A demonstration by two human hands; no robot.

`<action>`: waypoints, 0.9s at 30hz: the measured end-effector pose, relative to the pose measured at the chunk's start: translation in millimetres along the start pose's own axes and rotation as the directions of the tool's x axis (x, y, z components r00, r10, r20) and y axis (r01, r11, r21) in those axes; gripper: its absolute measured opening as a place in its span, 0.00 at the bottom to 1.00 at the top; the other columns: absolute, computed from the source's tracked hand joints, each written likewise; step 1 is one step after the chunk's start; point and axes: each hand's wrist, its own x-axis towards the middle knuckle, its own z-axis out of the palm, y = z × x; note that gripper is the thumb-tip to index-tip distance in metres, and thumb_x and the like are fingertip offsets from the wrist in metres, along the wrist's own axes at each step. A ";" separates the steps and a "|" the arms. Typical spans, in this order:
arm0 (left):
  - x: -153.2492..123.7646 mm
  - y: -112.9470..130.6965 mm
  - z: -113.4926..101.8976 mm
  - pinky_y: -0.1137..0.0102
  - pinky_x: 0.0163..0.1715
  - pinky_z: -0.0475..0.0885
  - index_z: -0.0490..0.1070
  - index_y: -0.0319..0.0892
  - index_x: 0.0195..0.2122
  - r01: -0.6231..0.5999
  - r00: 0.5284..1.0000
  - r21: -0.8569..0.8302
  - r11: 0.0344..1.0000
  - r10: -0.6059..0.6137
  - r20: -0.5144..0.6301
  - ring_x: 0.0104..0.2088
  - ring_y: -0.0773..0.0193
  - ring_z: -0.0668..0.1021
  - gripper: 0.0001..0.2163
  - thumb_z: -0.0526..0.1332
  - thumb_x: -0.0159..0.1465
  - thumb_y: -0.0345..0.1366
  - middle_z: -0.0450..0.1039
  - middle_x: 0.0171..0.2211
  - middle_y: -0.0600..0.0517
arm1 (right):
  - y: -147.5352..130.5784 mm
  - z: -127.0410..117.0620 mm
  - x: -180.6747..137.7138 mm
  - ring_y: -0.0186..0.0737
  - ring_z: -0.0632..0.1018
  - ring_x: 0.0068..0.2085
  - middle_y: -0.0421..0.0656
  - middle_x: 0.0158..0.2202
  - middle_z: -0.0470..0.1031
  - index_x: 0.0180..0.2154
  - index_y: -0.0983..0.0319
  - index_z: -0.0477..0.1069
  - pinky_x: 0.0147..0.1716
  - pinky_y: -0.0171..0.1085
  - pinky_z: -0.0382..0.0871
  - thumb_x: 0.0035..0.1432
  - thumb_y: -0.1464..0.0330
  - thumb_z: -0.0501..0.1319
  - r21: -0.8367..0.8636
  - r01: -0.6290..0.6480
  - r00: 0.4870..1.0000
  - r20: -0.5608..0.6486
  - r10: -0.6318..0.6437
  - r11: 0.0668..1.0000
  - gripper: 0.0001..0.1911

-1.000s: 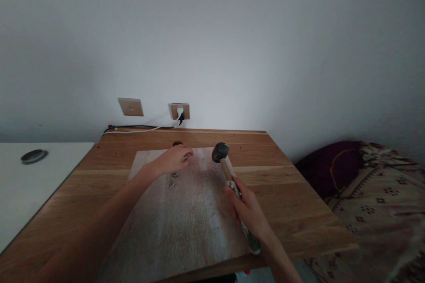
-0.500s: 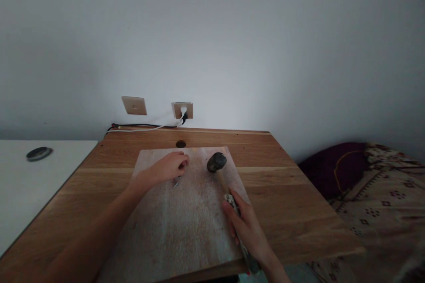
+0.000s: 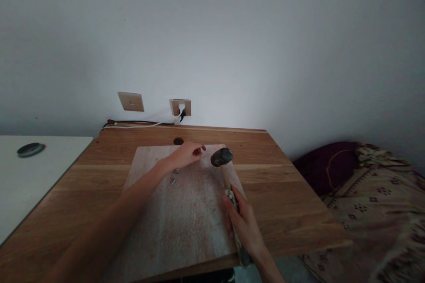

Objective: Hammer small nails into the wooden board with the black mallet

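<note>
My right hand (image 3: 242, 219) is wrapped round the wooden handle of a hammer (image 3: 222, 157), whose dark, blunt head is raised over the right side of a pale, worn board (image 3: 186, 221). Near the board's far edge, my left hand (image 3: 187, 154) has its fingers bent together in a pinch. What the fingertips hold, if anything, is too small and shadowed to make out. Several small metal nails or screws (image 3: 174, 181) lie loose on the board, just below the left wrist.
The board lies on a wooden desk (image 3: 272, 194) with a round cable hole (image 3: 178, 141). Cables (image 3: 139, 125) run along the wall to a socket (image 3: 181, 107). A white surface (image 3: 43, 177) carrying a dark oval object (image 3: 31, 150) adjoins on the left; patterned fabric (image 3: 378, 212) lies right.
My left hand has moved right along the far part of the board, uncovering more of the small metal pieces. The hammer head has turned and shifted slightly right and up.
</note>
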 end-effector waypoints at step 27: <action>7.2 -15.6 23.4 0.68 0.40 0.74 0.80 0.41 0.44 -0.015 0.999 -0.224 0.974 0.009 -0.030 0.35 0.63 0.81 0.11 0.65 0.62 0.27 0.82 0.35 0.51 | -24.0 3.9 22.7 0.29 0.62 0.13 0.30 0.16 0.64 0.37 0.59 0.68 0.09 0.28 0.58 0.59 0.46 0.63 0.195 0.004 1.000 0.000 -0.004 0.981 0.22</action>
